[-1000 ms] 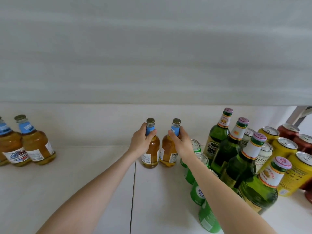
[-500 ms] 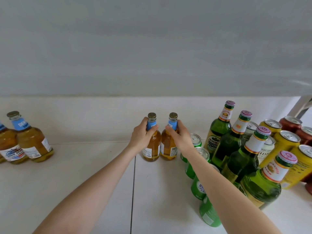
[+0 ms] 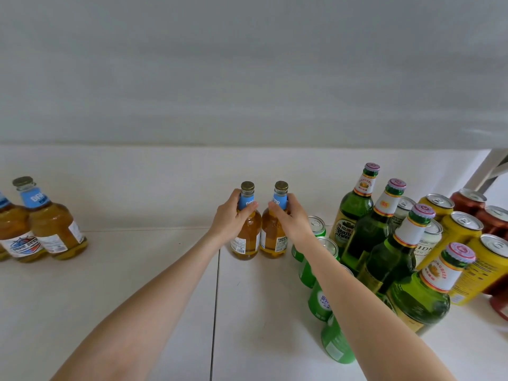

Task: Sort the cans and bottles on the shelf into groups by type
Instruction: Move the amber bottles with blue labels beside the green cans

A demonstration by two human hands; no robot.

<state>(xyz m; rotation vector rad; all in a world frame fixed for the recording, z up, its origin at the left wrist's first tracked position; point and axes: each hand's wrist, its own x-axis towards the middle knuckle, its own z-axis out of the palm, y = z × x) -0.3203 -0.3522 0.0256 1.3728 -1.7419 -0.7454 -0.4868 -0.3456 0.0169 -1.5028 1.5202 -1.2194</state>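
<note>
Two amber bottles with blue neck labels stand side by side at mid-shelf. My left hand grips the neck of the left amber bottle. My right hand grips the neck of the right amber bottle. Both bottles are upright with their bases on the white shelf. More amber bottles of the same kind stand at the far left. To the right are several green glass bottles, a row of green cans partly hidden by my right forearm, yellow cans and red cans.
A grey board overhangs the shelf from above. A seam in the shelf surface runs toward me just left of the held bottles. A white shelf post rises at the back right.
Both hands keep their grip on the two amber bottles, which now stand closer together. The view has tilted up and shifted a little to the left.
</note>
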